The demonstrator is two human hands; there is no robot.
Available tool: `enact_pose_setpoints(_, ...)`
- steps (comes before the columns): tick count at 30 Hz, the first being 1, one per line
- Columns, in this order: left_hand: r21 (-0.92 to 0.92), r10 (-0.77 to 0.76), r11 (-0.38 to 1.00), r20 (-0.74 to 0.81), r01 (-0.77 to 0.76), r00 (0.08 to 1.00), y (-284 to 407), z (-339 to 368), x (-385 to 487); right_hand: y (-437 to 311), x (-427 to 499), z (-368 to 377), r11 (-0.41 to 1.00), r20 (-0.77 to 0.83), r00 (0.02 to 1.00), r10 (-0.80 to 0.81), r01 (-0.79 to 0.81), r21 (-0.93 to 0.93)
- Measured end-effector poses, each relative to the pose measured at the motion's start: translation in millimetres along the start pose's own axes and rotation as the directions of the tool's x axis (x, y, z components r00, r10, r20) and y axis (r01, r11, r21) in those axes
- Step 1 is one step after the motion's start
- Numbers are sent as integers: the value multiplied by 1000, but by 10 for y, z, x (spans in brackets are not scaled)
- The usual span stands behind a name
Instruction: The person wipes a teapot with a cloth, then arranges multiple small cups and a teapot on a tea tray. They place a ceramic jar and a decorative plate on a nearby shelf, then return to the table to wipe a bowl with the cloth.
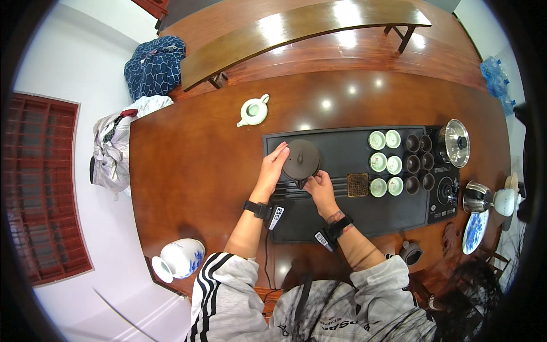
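Over the left part of a black tea tray (299, 226) I have a dark brown clay teapot (301, 159), its round lid and knob facing up. Its short spout points toward me. My left hand (272, 166) is around the pot's left side, with the fingers partly hidden. At the front right, my right hand (321, 191) grips the pot beside the spout. From above I cannot tell whether the pot's base touches the tray. A square brown patterned inset (357, 184) lies in the tray, right of my right hand.
Several pale green cups (378, 162) and dark cups (413, 164) stand in columns on the tray's right. Beyond are a lidded pot (456, 143) and a hob (444, 192). A celadon teapot (254, 111) stands at the back; a white-blue vase (181, 258) is near left.
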State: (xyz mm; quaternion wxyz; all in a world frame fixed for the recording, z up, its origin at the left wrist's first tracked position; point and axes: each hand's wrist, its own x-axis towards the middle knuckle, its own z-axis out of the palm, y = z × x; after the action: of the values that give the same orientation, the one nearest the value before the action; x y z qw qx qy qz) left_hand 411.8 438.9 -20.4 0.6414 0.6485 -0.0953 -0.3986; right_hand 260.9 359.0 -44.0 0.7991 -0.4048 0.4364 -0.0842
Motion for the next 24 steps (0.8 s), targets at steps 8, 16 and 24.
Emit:
enact_pose_setpoints(8, -91, -53, 995, -70, 46, 996, 72, -194, 52, -50, -38, -184, 997, 135, 991, 10, 0, -73)
enact_pose_setpoints(16, -171, -132, 984, -540, 45, 832, 130, -580, 900, -748, 347, -477, 951, 132, 988, -78, 113, -286)
enact_pose_setpoints(24, -423, -241, 906, -525, -5, 816, -54, -834, 1350, -1301, 903, -414, 878, 208, 975, -75, 163, -450)
